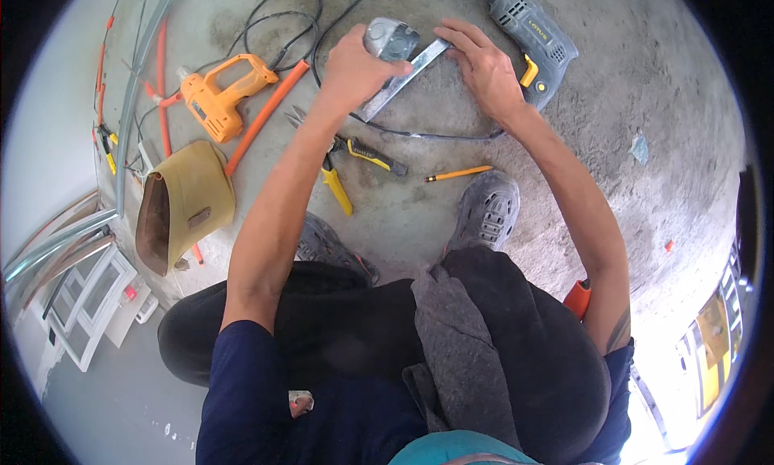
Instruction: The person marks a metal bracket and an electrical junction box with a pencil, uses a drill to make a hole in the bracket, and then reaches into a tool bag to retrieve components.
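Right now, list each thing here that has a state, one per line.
left hand: gripping the metal junction box
right hand: pressing on the metal strip
metal strip: flat on the concrete floor, under the box
orange drill: lying unheld
grey drill: lying unheld
pliers: lying on floor
pencil: lying loose

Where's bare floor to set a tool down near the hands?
Free: concrete floor right of the grey drill, out past the right hand; also a smaller patch between pencil and pliers. Crowded: left of the left hand, with orange drill, cables, orange conduit, pouch.
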A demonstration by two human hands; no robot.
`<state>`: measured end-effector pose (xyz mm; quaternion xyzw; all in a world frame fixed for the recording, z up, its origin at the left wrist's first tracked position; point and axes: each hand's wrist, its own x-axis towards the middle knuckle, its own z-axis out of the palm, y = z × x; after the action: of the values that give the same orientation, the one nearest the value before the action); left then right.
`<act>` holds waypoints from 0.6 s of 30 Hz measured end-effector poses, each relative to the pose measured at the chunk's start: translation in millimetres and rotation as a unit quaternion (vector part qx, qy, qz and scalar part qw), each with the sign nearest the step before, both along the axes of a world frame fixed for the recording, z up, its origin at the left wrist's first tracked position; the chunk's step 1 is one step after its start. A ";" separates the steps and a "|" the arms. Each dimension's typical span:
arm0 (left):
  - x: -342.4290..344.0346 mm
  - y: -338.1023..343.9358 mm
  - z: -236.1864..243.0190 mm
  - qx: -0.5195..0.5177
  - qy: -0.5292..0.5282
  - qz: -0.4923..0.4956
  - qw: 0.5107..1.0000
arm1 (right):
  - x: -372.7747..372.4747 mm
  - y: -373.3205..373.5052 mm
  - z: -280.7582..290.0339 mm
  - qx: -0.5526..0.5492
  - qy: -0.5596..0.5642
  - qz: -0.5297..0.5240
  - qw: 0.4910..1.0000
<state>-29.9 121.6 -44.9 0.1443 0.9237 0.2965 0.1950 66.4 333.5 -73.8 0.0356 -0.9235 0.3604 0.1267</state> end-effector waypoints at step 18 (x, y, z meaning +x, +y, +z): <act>13.1 -12.5 17.1 -0.041 0.376 -0.094 0.921 | 4.4 4.5 1.5 0.003 -0.012 -0.004 1.000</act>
<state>-16.8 109.1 -27.8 0.3232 0.9227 0.1626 -0.1335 70.8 338.1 -72.3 0.0283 -0.9262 0.3572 0.1172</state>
